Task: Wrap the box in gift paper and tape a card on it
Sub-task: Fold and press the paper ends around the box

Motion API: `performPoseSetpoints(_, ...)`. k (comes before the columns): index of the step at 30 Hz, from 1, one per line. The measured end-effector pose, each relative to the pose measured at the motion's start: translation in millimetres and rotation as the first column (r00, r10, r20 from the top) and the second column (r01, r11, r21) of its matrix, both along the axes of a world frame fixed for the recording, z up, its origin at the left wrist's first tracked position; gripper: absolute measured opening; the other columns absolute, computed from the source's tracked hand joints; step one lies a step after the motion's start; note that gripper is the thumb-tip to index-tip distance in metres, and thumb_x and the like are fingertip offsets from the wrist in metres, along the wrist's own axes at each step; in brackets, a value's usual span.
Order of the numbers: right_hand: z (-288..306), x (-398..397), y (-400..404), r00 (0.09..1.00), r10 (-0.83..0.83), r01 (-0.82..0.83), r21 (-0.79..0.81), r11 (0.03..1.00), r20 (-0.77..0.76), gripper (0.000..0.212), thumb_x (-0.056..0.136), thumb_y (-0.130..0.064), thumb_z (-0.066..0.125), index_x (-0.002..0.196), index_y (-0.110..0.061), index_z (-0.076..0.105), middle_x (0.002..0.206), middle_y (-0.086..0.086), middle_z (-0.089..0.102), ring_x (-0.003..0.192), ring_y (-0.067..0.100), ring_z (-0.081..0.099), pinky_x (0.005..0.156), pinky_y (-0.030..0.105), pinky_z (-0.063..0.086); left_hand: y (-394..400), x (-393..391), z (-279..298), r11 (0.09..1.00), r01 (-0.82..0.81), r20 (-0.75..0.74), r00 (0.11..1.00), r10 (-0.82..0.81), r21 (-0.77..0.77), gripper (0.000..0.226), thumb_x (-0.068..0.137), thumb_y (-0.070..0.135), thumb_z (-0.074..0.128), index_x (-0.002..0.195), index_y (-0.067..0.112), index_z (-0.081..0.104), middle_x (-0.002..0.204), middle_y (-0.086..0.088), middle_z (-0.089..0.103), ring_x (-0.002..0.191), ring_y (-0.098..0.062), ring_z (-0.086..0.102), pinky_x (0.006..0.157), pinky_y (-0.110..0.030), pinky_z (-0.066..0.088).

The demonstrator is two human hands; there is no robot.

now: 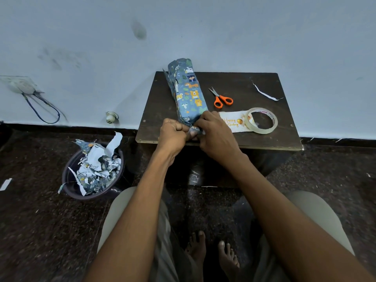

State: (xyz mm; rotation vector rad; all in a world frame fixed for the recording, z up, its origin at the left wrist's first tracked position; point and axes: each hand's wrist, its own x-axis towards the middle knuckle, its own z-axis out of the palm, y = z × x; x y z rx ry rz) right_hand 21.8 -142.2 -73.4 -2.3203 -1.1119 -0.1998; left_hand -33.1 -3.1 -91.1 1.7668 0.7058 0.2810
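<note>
A long box wrapped in blue animal-print gift paper (188,89) lies lengthwise on the dark wooden table (244,137), its far end toward the wall. My left hand (174,132) and my right hand (215,132) both pinch the paper folds at the box's near end, close to the table's front edge. A white "Happy Birthday" card (232,121) lies just right of my right hand, partly under a roll of clear tape (262,120). The near end face of the box is hidden by my fingers.
Orange-handled scissors (221,98) lie right of the box. A thin paper strip (264,92) rests at the table's far right. A dark bin (70,180) full of paper scraps stands on the floor at left. The wall is right behind the table.
</note>
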Motion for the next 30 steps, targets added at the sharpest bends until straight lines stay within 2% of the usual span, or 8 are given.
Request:
performPoseSetpoints(3, -3, 1, 1, 0.999, 0.003, -0.001, -0.034, 0.999, 0.054, 0.016, 0.082, -0.003, 0.071, 0.097, -0.003, 0.075, 0.098, 0.012, 0.063, 0.094, 0.031, 0.052, 0.069, 0.04, 0.045, -3, -9, 13, 0.999, -0.004, 0.026, 1.0, 0.003, 0.039, 0.023, 0.066, 0.003, 0.092, 0.073, 0.016, 0.075, 0.102, -0.01, 0.07, 0.091, -0.022, 0.072, 0.081, -0.029, 0.061)
performPoseSetpoints(6, -5, 1, 2, 0.993, -0.014, 0.021, -0.063, 0.998, 0.118, 0.011, 0.084, -0.005, 0.07, 0.094, -0.004, 0.073, 0.095, 0.013, 0.064, 0.092, 0.032, 0.053, 0.073, 0.041, 0.043, -5, -18, 26, 0.972, -0.037, 0.031, 0.999, 0.031, 0.231, 0.037, 0.06, 0.003, 0.095, 0.079, 0.021, 0.068, 0.091, 0.001, 0.067, 0.076, -0.008, 0.066, 0.071, -0.019, 0.057)
performPoseSetpoints(8, -5, 0, 2, 0.986, -0.048, 0.06, -0.077, 0.995, 0.159, 0.008, 0.082, -0.005, 0.069, 0.09, -0.006, 0.07, 0.092, 0.012, 0.064, 0.089, 0.032, 0.054, 0.075, 0.042, 0.041, -4, -21, 27, 0.93, -0.061, 0.056, 0.997, 0.043, 0.363, 0.055, 0.056, 0.004, 0.095, 0.093, 0.019, 0.058, 0.105, -0.002, 0.06, 0.086, -0.012, 0.061, 0.071, -0.019, 0.051)
performPoseSetpoints(12, 1, -4, 2, 0.972, -0.048, 0.064, -0.066, 0.996, 0.229, 0.015, 0.084, -0.019, 0.054, 0.081, -0.01, 0.066, 0.083, 0.009, 0.063, 0.082, 0.031, 0.053, 0.072, 0.039, 0.033, 0, -19, 21, 0.867, 0.068, 0.121, 0.982, -0.146, 0.494, 0.095, 0.053, 0.001, 0.091, 0.136, 0.02, 0.05, 0.14, 0.0, 0.045, 0.126, -0.015, 0.051, 0.098, -0.027, 0.047)
performPoseSetpoints(15, 5, -3, 2, 0.974, -0.036, 0.047, -0.043, 0.998, 0.223, 0.033, 0.086, -0.031, 0.043, 0.077, -0.011, 0.068, 0.078, 0.006, 0.065, 0.08, 0.029, 0.053, 0.072, 0.039, 0.033, 6, -14, 17, 0.876, 0.106, 0.136, 0.972, -0.191, 0.471, 0.087, 0.061, -0.004, 0.089, 0.139, 0.022, 0.06, 0.156, -0.002, 0.036, 0.137, -0.013, 0.046, 0.106, -0.021, 0.042)
performPoseSetpoints(20, 4, 5, -3, 0.993, -0.052, 0.05, 0.026, 0.998, 0.109, 0.019, 0.086, -0.031, 0.074, 0.078, -0.014, 0.078, 0.073, 0.001, 0.072, 0.073, 0.024, 0.053, 0.073, 0.035, 0.03, 11, -11, 12, 0.88, 0.084, 0.195, 0.961, -0.195, 0.467, 0.072, 0.067, -0.003, 0.085, 0.134, 0.015, 0.066, 0.154, -0.009, 0.042, 0.137, -0.018, 0.051, 0.107, -0.036, 0.05)
performPoseSetpoints(24, -1, 3, -3, 0.99, -0.099, 0.087, 0.12, 0.989, 0.101, 0.021, 0.079, -0.028, 0.083, 0.078, -0.011, 0.073, 0.076, 0.001, 0.071, 0.077, 0.024, 0.051, 0.072, 0.036, 0.034, 9, -12, 18, 0.839, 0.109, 0.127, 0.97, -0.206, 0.533, 0.07, 0.071, 0.004, 0.081, 0.137, 0.017, 0.063, 0.152, -0.007, 0.045, 0.134, -0.019, 0.053, 0.109, -0.033, 0.048)
performPoseSetpoints(30, 5, 3, -3, 0.984, -0.161, 0.142, 0.205, 0.968, 0.079, 0.054, 0.069, -0.032, 0.087, 0.105, -0.009, 0.055, 0.11, 0.011, 0.05, 0.098, 0.025, 0.045, 0.077, 0.036, 0.042, 4, -14, 27, 0.783, 0.126, 0.096, 0.968, -0.231, 0.609, 0.072, 0.068, 0.007, 0.079, 0.138, 0.013, 0.063, 0.15, -0.003, 0.053, 0.127, -0.019, 0.06, 0.107, -0.032, 0.049)
